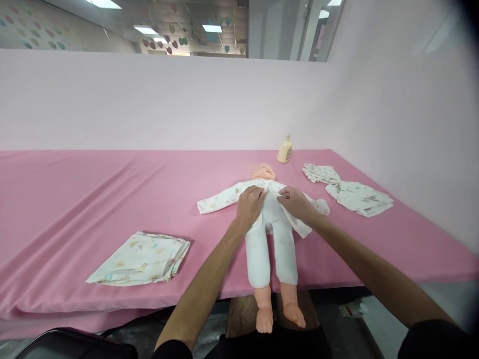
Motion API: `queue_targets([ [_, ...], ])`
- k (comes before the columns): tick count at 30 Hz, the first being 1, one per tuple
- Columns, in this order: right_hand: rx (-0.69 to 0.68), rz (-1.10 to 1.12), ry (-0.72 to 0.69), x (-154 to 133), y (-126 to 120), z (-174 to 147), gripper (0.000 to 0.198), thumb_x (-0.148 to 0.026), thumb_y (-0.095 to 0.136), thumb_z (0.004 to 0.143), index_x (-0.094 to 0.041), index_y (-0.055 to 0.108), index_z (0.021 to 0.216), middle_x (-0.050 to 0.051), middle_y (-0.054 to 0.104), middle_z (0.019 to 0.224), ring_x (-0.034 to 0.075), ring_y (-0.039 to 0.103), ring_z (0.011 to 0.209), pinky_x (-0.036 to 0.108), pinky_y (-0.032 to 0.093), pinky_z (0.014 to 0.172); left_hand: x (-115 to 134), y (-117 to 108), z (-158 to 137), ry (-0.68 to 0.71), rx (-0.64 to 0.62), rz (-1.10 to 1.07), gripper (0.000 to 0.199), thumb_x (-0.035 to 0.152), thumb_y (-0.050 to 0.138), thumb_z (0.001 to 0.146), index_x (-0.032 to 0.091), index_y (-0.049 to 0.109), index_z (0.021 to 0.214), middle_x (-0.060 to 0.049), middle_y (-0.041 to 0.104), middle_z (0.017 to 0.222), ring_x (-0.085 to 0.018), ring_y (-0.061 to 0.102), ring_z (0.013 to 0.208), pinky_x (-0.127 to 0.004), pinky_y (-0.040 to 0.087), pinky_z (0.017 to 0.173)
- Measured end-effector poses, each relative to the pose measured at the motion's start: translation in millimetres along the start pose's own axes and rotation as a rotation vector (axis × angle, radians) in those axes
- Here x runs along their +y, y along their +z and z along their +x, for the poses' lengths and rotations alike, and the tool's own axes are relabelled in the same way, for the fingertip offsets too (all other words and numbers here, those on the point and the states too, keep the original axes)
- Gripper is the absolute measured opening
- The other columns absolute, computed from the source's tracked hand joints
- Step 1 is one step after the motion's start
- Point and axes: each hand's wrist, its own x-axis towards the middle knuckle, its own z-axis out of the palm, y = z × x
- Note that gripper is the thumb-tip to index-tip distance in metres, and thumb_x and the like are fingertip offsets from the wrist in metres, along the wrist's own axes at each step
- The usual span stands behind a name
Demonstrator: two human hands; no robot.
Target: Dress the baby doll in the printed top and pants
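Largest of all, we see the white wall (160, 99) at the back, with a window band (209, 35) above it and another wall (404, 129) on the right. Below them spreads the surface (93, 194), draped in pink cloth that creases toward the left. On it we find the doll (272, 214), lying on its back right of centre, head toward the back wall, its lower legs reaching past the near edge and its feet over our own legs (239, 316). The doll's arms are in the sleeves of a white printed shirt (220, 198), spread out to both sides; the front is open over the pale body, and one flap lies out to the right. Nearer us, on the left, a printed cloth (140, 259) lies folded, well apart from the doll. Beyond the doll's right-hand side in view, printed clothing (361, 197) lies in two joined or touching parts; we cannot tell which. Over the doll's chest, our left hand (251, 203) has its grip pinched on the shirt's edge near the collar, and our right hand (294, 202) has its grip closed on the opposite edge. Smallest, a pale yellow pump bottle (285, 152) stands upright behind the doll's head, near the wall.
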Motion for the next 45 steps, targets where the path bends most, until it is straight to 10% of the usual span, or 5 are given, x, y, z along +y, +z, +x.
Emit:
queue_targets([
  [30, -0.023, 0.432, -0.132, -8.3, 23.9, -4.7, 0.027, -0.035, 0.051, 0.085, -0.019, 0.052, 0.063, -0.003, 0.045, 0.061, 0.012, 0.037, 0.058, 0.026, 0.031, 0.056, 6.4, 5.1, -5.2, 0.146, 0.032, 0.226, 0.015, 0.009, 0.049, 0.092, 0.016, 0.062, 0.088, -0.006, 0.065, 0.089, -0.021, 0.056, 0.085, -0.032, 0.041, 0.072],
  [45, 0.08, 0.486, -0.182, 7.8, 36.2, 17.5, 0.03, -0.041, 0.065, 0.083, -0.018, 0.075, 0.099, 0.003, 0.07, 0.084, 0.017, 0.06, 0.08, 0.03, 0.047, 0.075, 5.7, 5.0, 1.4, -0.186, 0.109, -0.362, 0.027, 0.018, 0.051, 0.088, 0.017, 0.049, 0.061, 0.001, 0.053, 0.063, -0.013, 0.042, 0.066, -0.028, 0.03, 0.065],
])
